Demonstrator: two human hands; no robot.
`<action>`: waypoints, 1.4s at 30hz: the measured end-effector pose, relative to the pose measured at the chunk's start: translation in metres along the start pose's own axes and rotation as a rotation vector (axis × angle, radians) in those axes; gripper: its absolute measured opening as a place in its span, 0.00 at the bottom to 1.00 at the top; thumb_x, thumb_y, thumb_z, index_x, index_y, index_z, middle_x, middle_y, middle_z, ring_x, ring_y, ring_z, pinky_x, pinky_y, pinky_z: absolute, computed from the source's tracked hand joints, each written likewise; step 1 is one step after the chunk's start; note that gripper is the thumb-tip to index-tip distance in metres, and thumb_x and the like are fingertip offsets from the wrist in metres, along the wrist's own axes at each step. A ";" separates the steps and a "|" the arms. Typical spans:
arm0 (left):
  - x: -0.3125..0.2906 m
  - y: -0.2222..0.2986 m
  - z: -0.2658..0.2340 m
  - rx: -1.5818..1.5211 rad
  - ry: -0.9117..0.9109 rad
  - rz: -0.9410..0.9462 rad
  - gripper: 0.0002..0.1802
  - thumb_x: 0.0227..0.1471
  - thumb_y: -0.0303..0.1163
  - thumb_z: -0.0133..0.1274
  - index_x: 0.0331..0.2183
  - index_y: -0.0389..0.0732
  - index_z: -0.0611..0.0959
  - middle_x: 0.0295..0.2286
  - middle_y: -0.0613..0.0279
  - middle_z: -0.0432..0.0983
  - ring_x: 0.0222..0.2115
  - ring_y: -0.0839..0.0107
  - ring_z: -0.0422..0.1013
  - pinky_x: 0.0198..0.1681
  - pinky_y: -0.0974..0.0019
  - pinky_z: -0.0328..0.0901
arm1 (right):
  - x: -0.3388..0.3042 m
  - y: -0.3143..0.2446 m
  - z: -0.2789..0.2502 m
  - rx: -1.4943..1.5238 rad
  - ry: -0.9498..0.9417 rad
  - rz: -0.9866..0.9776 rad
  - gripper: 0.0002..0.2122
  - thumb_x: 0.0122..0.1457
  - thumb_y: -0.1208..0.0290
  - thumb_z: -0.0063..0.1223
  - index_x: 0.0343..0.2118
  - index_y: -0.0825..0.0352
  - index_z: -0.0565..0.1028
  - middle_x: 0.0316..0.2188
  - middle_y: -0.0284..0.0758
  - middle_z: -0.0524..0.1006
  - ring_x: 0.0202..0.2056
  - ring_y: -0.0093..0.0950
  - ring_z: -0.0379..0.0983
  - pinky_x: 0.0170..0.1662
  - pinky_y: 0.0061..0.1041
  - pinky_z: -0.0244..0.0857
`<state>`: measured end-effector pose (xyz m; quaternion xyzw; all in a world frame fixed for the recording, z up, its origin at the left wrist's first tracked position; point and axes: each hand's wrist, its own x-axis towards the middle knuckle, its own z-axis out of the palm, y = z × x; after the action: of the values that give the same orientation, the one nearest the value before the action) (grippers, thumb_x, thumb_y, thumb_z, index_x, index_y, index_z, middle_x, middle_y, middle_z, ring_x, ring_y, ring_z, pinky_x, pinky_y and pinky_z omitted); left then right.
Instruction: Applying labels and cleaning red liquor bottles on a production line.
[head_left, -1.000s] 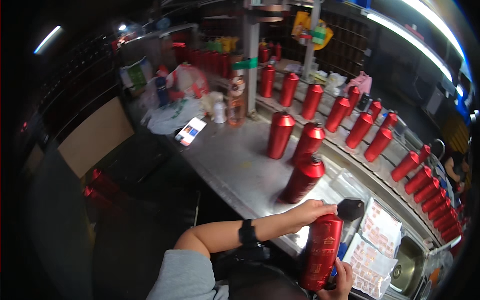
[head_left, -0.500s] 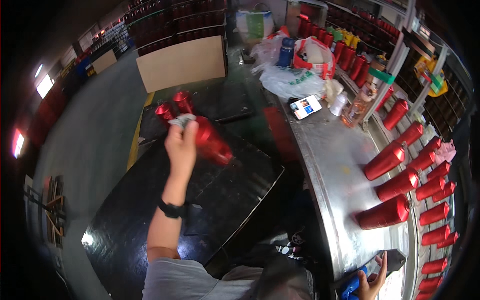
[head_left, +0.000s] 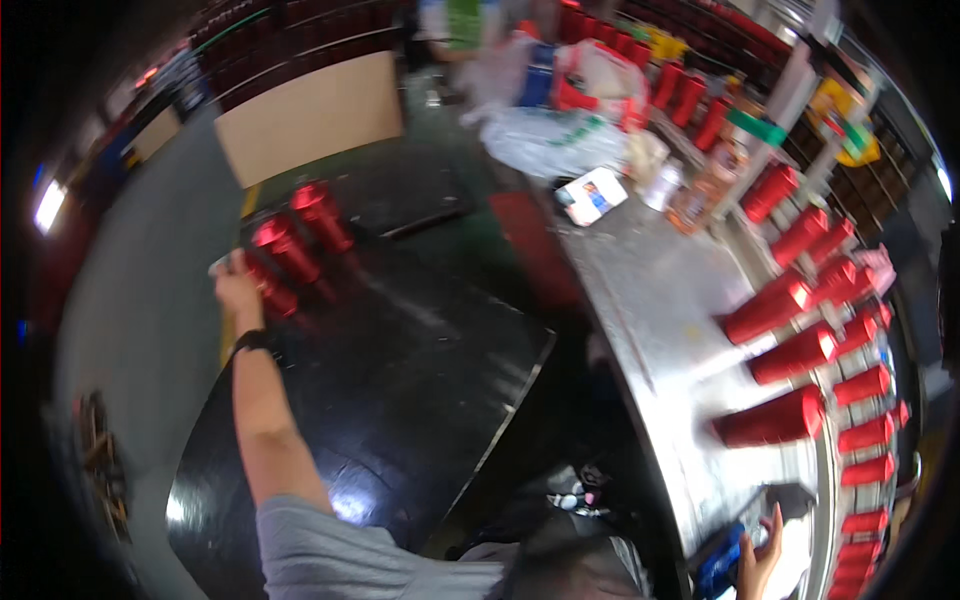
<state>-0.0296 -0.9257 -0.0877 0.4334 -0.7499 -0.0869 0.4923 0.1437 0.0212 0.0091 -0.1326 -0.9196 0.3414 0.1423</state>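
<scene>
At the far left of a black tabletop [head_left: 400,350], my left hand [head_left: 238,290] is closed around the top of a shiny red metal bottle [head_left: 272,290]. Its base is at the tabletop, beside a second red bottle [head_left: 288,250] and a third [head_left: 322,216], both upright. Motion blurs these bottles. My right hand [head_left: 762,558] is at the lower right over the metal bench, thumb and a finger stretched up and apart. A blue object [head_left: 718,565] lies against its left side, and a dark angular piece [head_left: 792,498] is just beyond; neither's kind is clear.
Several red bottles stand along the right of the metal bench [head_left: 660,330], the nearest being a large one [head_left: 775,418]. A phone [head_left: 592,195], a plastic bag [head_left: 550,142] and a clear bottle [head_left: 705,190] occupy its far end. A cardboard sheet [head_left: 310,120] stands beyond the black tabletop.
My left hand has carried the red bottle leftward, from in front of the other two to their left side, and lowered it. The view has shifted slightly; my right hand stays by the blue object.
</scene>
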 end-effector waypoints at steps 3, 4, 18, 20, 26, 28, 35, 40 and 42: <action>-0.011 0.023 -0.018 -0.262 -0.285 -0.304 0.20 0.58 0.46 0.51 0.47 0.44 0.76 0.38 0.53 0.77 0.35 0.59 0.78 0.26 0.64 0.76 | 0.003 -0.012 -0.001 -0.097 -0.074 0.103 0.37 0.45 0.83 0.58 0.63 0.64 0.62 0.46 0.41 0.75 0.38 0.23 0.71 0.31 0.18 0.64; 0.013 -0.010 -0.022 0.011 -0.255 -0.143 0.26 0.57 0.52 0.51 0.47 0.42 0.77 0.43 0.49 0.76 0.39 0.57 0.77 0.30 0.57 0.75 | 0.007 -0.029 0.008 -0.098 -0.108 0.129 0.36 0.45 0.81 0.59 0.62 0.64 0.63 0.45 0.40 0.75 0.32 0.21 0.70 0.29 0.18 0.63; -0.343 0.450 -0.157 -1.339 -1.312 0.257 0.23 0.60 0.28 0.49 0.56 0.30 0.70 0.54 0.51 0.70 0.56 0.65 0.65 0.60 0.63 0.57 | -0.030 -0.018 -0.006 0.036 -0.016 0.067 0.33 0.50 0.70 0.65 0.61 0.64 0.65 0.43 0.38 0.77 0.24 0.20 0.68 0.28 0.19 0.64; -0.403 0.498 -0.191 -1.443 -1.471 0.554 0.29 0.56 0.26 0.53 0.57 0.29 0.68 0.57 0.48 0.64 0.60 0.61 0.60 0.62 0.60 0.53 | -0.034 -0.022 -0.002 0.079 -0.018 0.100 0.32 0.51 0.70 0.65 0.60 0.64 0.66 0.43 0.38 0.77 0.25 0.22 0.68 0.28 0.20 0.64; -0.498 0.600 -0.250 -1.404 -1.497 0.817 0.57 0.32 0.40 0.74 0.59 0.35 0.61 0.54 0.43 0.64 0.56 0.53 0.63 0.59 0.57 0.58 | -0.052 -0.009 -0.015 0.206 0.112 0.117 0.30 0.51 0.71 0.64 0.59 0.65 0.68 0.43 0.38 0.78 0.24 0.21 0.66 0.27 0.19 0.62; -0.516 0.596 -0.245 -1.371 -1.414 0.819 0.50 0.31 0.37 0.74 0.54 0.38 0.66 0.49 0.48 0.68 0.50 0.55 0.67 0.55 0.57 0.62 | -0.060 0.002 -0.021 0.225 0.147 0.143 0.29 0.51 0.71 0.64 0.58 0.66 0.68 0.42 0.38 0.79 0.22 0.20 0.64 0.26 0.18 0.61; -0.509 0.590 -0.266 -1.584 -1.513 0.513 0.35 0.45 0.30 0.65 0.52 0.37 0.66 0.44 0.60 0.69 0.46 0.71 0.68 0.52 0.65 0.64 | -0.060 0.025 -0.040 0.281 0.101 0.132 0.29 0.51 0.69 0.64 0.57 0.65 0.69 0.45 0.40 0.78 0.23 0.25 0.68 0.27 0.21 0.64; -0.505 0.603 -0.343 -1.408 -2.357 -0.064 0.28 0.54 0.43 0.59 0.48 0.38 0.68 0.39 0.60 0.73 0.39 0.75 0.73 0.44 0.68 0.70 | -0.045 0.022 -0.037 0.069 0.094 -0.356 0.38 0.48 0.62 0.67 0.62 0.66 0.61 0.58 0.48 0.67 0.30 0.38 0.76 0.30 0.30 0.68; -0.534 0.592 -0.349 -1.089 -2.559 -0.117 0.31 0.53 0.47 0.60 0.48 0.38 0.67 0.40 0.59 0.72 0.39 0.73 0.73 0.46 0.66 0.70 | -0.058 0.026 -0.040 -0.028 0.045 -0.401 0.41 0.46 0.61 0.67 0.62 0.72 0.60 0.56 0.51 0.68 0.30 0.38 0.77 0.27 0.32 0.68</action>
<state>-0.0053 -0.0693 0.0626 -0.1598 -0.5274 -0.7166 -0.4275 0.2149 0.0438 0.0109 0.0435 -0.9288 0.2904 0.2262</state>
